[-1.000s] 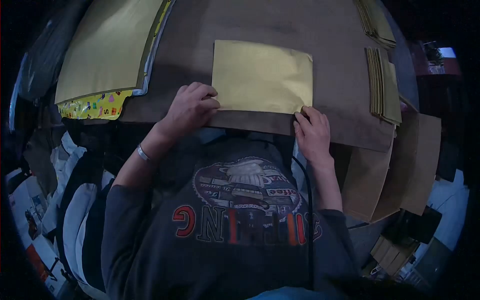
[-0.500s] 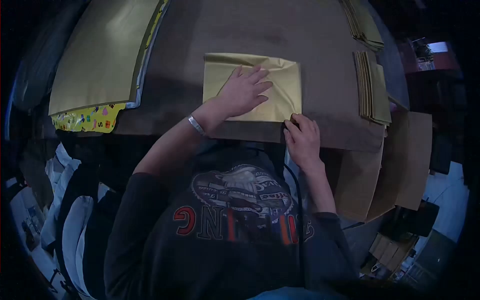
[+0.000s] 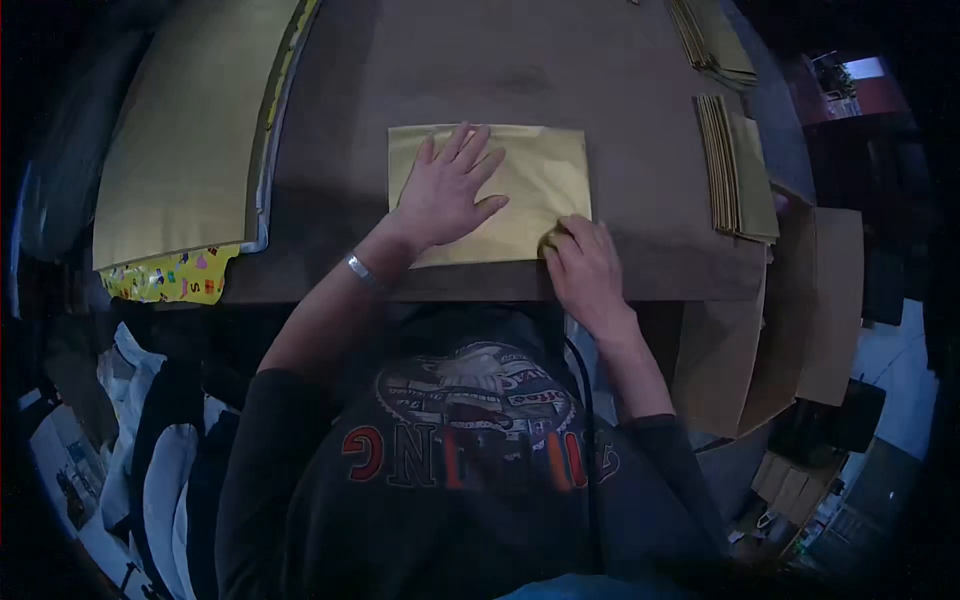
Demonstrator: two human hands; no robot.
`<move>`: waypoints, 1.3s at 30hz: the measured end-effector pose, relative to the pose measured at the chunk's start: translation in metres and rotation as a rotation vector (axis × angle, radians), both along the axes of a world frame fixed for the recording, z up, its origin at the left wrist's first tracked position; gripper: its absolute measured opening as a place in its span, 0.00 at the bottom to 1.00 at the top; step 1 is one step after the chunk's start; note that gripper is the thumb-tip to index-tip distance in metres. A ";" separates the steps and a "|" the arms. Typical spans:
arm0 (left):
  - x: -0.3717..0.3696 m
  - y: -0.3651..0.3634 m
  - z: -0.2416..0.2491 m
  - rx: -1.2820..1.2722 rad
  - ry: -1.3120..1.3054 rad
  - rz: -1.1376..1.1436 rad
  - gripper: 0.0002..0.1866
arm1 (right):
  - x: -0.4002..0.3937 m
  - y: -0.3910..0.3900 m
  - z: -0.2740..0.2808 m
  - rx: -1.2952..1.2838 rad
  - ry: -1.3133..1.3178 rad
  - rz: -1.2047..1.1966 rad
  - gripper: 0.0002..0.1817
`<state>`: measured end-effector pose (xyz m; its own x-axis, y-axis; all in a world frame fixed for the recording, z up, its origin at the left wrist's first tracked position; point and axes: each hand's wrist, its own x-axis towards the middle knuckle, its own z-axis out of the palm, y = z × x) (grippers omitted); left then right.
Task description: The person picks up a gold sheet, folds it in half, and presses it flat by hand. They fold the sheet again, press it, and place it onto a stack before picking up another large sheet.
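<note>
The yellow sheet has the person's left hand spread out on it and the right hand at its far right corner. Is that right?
Not quite: the head view shows the right hand at the near right corner of the yellow sheet, not the far one. The left hand is indeed spread out on it.

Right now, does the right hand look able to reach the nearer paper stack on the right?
Probably yes: bare tabletop separates the paper stack and the right hand, though that hand holds the yellow sheet.
</note>
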<state>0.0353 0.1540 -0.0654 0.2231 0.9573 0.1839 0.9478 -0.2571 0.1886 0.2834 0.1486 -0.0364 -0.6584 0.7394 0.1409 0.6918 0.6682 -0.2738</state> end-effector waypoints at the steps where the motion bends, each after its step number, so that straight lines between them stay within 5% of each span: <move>1: 0.000 0.000 -0.001 0.003 -0.012 -0.004 0.34 | -0.012 0.008 -0.005 0.003 0.001 -0.005 0.14; 7: 0.002 0.001 0.004 -0.061 0.024 0.013 0.33 | -0.068 0.067 -0.043 0.074 0.022 0.055 0.26; 15: 0.002 -0.001 0.006 -0.072 0.007 0.024 0.32 | -0.058 0.088 -0.023 -0.072 -0.242 -0.270 0.39; 25: 0.052 0.045 -0.007 0.066 -0.138 -0.129 0.31 | -0.053 0.093 -0.022 -0.151 -0.240 -0.242 0.33; 39: 0.000 0.014 -0.004 0.009 -0.119 0.058 0.32 | -0.056 0.090 -0.026 -0.067 -0.244 -0.268 0.32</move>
